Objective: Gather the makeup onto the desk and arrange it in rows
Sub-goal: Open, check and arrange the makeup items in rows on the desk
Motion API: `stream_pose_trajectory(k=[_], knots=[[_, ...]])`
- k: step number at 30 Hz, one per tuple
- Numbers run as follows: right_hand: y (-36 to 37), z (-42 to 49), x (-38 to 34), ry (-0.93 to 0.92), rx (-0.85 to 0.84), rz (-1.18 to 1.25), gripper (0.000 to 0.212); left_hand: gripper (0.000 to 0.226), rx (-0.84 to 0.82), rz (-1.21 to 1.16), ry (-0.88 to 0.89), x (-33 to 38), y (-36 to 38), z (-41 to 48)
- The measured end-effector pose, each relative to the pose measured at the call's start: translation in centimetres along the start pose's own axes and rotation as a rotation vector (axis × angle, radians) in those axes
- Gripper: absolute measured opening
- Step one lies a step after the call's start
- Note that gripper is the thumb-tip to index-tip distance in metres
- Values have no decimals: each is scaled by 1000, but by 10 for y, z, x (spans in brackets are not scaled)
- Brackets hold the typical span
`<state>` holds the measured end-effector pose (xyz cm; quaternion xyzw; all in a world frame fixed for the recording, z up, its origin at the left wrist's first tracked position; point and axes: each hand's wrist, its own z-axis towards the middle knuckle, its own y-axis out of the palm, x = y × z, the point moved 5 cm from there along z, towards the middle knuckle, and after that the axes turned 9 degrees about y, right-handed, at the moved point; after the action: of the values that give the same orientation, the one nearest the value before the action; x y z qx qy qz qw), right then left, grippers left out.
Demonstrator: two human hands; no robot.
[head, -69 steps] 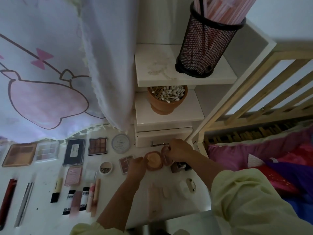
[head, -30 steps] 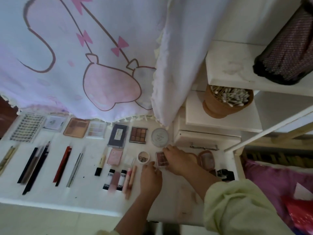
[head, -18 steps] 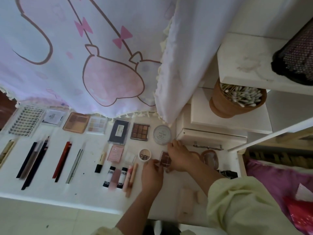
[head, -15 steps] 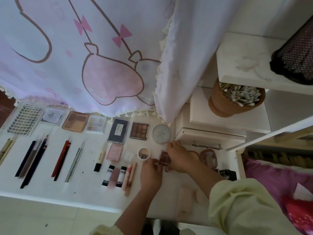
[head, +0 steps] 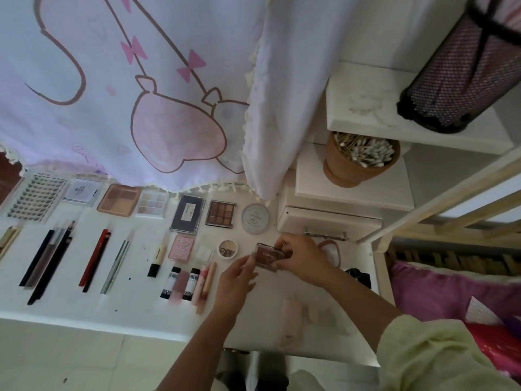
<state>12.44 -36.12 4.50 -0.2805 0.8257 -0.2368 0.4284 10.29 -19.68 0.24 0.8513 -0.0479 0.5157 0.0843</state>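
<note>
Both hands are on one piece here: the right hand (head: 303,256) curls thumb and fingers round the right end of a small brown compact (head: 269,255), while the left hand (head: 235,277) pinches its near left corner between thumb and fingertips. The compact is just right of the little round pot (head: 227,248); whether it's lifted or resting on the white desk (head: 135,303), I can't tell. It's a flat rectangle with a clear glossy lid, reddish-brown powder underneath and pale lettering across the top. This looks like the placing step, since the middle row ends at that round pot and the compact wants the gap beside it. The next move, I'd say, calls for squaring its long edge to the row, setting it flat and letting go without nudging the pot. Near left of the pot, slim smooth tubes (head: 194,283) lie side by side; beyond the pot are a hard, flat nine-pan palette (head: 222,213) and a round white-lidded jar (head: 255,218).
</note>
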Motion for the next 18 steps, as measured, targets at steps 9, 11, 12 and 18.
stream_pose_trajectory(k=[9, 11, 12, 18], knots=[[-26, -43, -10, -105, 18, 140, 18, 48, -143, -283, -173, 31, 15, -18], [-30, -49, -11, -128, 28, 159, 18, 53, -166, -297, -168, 35, 16, -22], [-32, -50, -11, -127, 35, 186, 18, 56, -182, -305, -163, 36, 16, -23], [-48, -54, -13, -135, 20, 369, 27, 59, -347, -349, -216, 44, 18, -34]])
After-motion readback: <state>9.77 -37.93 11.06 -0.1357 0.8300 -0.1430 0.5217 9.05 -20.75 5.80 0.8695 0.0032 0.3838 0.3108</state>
